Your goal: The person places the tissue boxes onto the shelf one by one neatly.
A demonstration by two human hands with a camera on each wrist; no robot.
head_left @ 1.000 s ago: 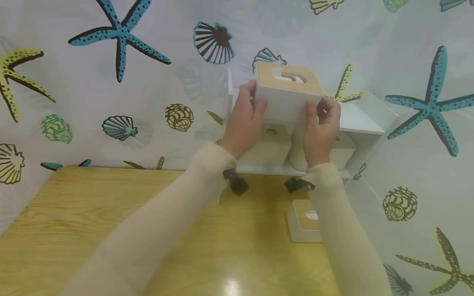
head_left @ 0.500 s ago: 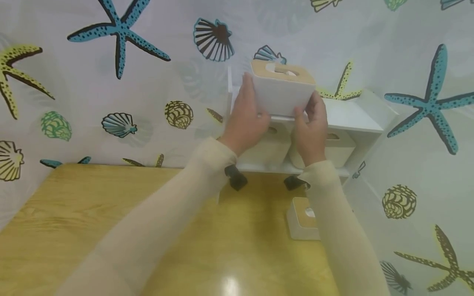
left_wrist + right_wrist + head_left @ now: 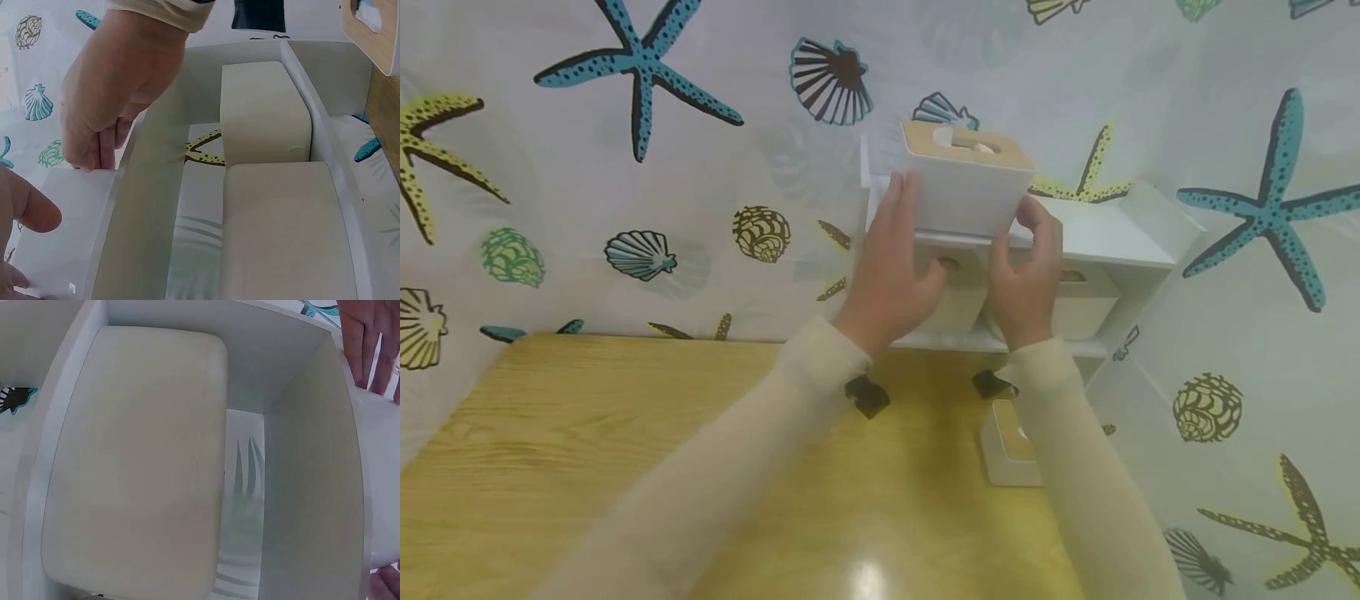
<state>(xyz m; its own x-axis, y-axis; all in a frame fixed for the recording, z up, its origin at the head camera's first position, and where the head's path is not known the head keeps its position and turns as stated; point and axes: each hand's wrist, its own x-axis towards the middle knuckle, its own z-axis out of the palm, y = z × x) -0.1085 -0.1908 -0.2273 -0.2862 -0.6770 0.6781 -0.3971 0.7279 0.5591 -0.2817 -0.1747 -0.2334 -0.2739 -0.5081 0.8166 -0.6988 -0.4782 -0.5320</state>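
Note:
A white tissue box (image 3: 973, 196) with a wood-coloured lid sits on the upper level of a white shelf unit (image 3: 1120, 233). My left hand (image 3: 887, 271) lays straight fingers along the box's left side, its thumb held off the front. At the opposite end, my right hand (image 3: 1026, 271) touches the lower right corner with slightly bent fingers, the thumb low by the front edge. In the left wrist view, the right hand (image 3: 122, 81) reaches down against the box end. The right wrist view has the left hand's fingers (image 3: 369, 359) against the other end.
Two cream boxes, left (image 3: 958, 296) and right (image 3: 1086, 300), stand in the shelf's lower compartment. A second tissue box (image 3: 1011, 454) is on the wooden table (image 3: 625, 433) before it, partly behind my right sleeve. Shell-patterned cloth (image 3: 737, 150) covers the walls behind and at right.
The tissue box has moved slightly left and down onto the shelf top. My hands have slid lower on it, and both thumbs have come off its front face.

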